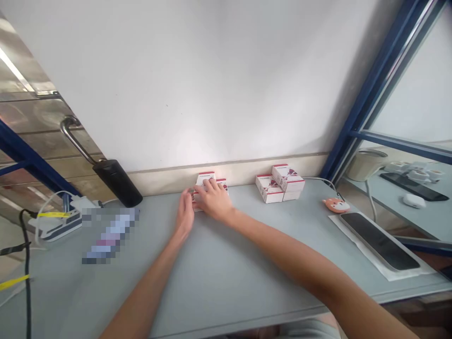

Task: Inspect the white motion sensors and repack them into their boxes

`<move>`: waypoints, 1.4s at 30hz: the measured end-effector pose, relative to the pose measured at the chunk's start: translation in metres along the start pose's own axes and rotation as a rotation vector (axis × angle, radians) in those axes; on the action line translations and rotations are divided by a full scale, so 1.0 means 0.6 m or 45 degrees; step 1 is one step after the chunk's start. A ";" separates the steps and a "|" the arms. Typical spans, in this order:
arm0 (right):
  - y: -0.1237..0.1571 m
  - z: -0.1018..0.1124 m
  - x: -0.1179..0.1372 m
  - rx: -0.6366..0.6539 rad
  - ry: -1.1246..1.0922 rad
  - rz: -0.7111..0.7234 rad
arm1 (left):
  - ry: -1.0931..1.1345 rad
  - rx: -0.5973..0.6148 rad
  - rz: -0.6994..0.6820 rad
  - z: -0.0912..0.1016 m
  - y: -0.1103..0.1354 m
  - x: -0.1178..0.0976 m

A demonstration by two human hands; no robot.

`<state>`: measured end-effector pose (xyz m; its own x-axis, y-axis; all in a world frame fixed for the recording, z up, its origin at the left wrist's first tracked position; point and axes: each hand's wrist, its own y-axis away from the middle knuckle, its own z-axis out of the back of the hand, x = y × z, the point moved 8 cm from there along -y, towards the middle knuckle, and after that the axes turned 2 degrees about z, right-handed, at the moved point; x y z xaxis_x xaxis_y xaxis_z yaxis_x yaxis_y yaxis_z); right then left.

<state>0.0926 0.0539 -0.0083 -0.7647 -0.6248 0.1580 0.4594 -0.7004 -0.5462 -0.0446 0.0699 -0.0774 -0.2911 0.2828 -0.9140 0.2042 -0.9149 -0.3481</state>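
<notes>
A small cluster of white and red cardboard boxes stands against the wall at the back middle of the table. My left hand is upright along the left side of these boxes, its fingers straight and nearly flat. From the right, my right hand reaches over the boxes with its fingers bent over them, the thumb toward the left. My right palm hides most of the nearer faces. Further right, a second stack of matching boxes has one box resting on top of its right part.
A black cylinder leans by the wall. A power strip with cables and a blurred-out item lie left. An orange animal-shaped object and a phone on white paper lie right, beside a blue-framed glass panel.
</notes>
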 end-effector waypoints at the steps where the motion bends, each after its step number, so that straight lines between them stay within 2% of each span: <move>1: -0.002 -0.010 0.000 0.000 -0.021 -0.006 | -0.017 0.039 0.011 -0.006 0.004 -0.001; 3: 0.005 -0.014 -0.008 0.003 -0.074 0.010 | -0.067 0.102 0.035 -0.014 0.014 -0.004; 5: 0.022 0.007 -0.027 0.001 -0.199 0.052 | -0.095 0.125 0.047 -0.017 0.021 -0.009; 7: 0.048 0.052 -0.066 -0.081 -0.570 0.039 | -0.106 0.117 0.049 -0.014 0.022 -0.013; 8: 0.064 0.081 -0.091 -0.139 -0.625 0.023 | -0.110 0.104 0.047 -0.011 0.021 -0.014; 10: 0.102 0.140 -0.148 -0.263 -0.495 -0.050 | -0.123 0.056 0.037 -0.005 0.018 -0.017; 12: 0.148 0.195 -0.215 -0.381 -0.240 -0.212 | -0.134 -0.023 0.022 0.001 0.015 -0.020; 15: 0.219 0.249 -0.309 -0.468 0.152 -0.503 | -0.134 -0.107 -0.009 0.003 0.014 -0.020; 17: 0.256 0.254 -0.358 -0.399 0.268 -0.676 | -0.127 -0.106 -0.026 -0.001 0.013 -0.019; 19: 0.279 0.238 -0.387 -0.268 0.225 -0.777 | -0.117 -0.087 -0.034 -0.005 0.011 -0.017; 23: 0.292 0.203 -0.391 -0.101 0.173 -0.793 | -0.101 -0.103 -0.022 -0.003 0.008 -0.013; 26: 0.298 0.198 -0.393 -0.099 0.213 -0.864 | -0.112 -0.122 -0.008 -0.002 0.006 -0.012; 31: 0.306 0.207 -0.410 -0.087 0.048 -1.012 | -0.186 -0.136 0.042 -0.004 0.011 -0.024; 34: 0.301 0.230 -0.406 -0.232 -0.001 -1.016 | -0.280 -0.294 -0.058 -0.005 0.048 -0.063; 35: 0.298 0.237 -0.400 -0.330 -0.047 -0.986 | -0.330 -0.395 -0.207 -0.008 0.070 -0.092; 36: 0.294 0.240 -0.390 -0.434 -0.133 -0.935 | -0.340 -0.357 -0.367 -0.029 0.092 -0.120; 37: 0.290 0.240 -0.377 -0.533 -0.256 -0.867 | -0.300 -0.225 -0.482 -0.060 0.111 -0.143; 38: 0.286 0.236 -0.361 -0.613 -0.402 -0.796 | -0.212 -0.040 -0.525 -0.096 0.127 -0.162; 39: 0.282 0.226 -0.343 -0.657 -0.565 -0.732 | -0.091 0.184 -0.470 -0.137 0.138 -0.173; 40: 0.278 0.213 -0.323 -0.661 -0.723 -0.679 | 0.052 0.413 -0.324 -0.178 0.147 -0.178; 41: 0.275 0.200 -0.302 -0.637 -0.840 -0.646 | 0.189 0.590 -0.140 -0.213 0.153 -0.181; 42: 0.270 0.185 -0.280 -0.572 -0.949 -0.613 | 0.316 0.672 0.016 -0.237 0.155 -0.187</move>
<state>0.3457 0.0067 -0.0321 -0.2743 -0.4730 0.8372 -0.1569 -0.8369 -0.5243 0.1402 -0.0061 -0.0369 -0.0511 0.2721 -0.9609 -0.3054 -0.9203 -0.2444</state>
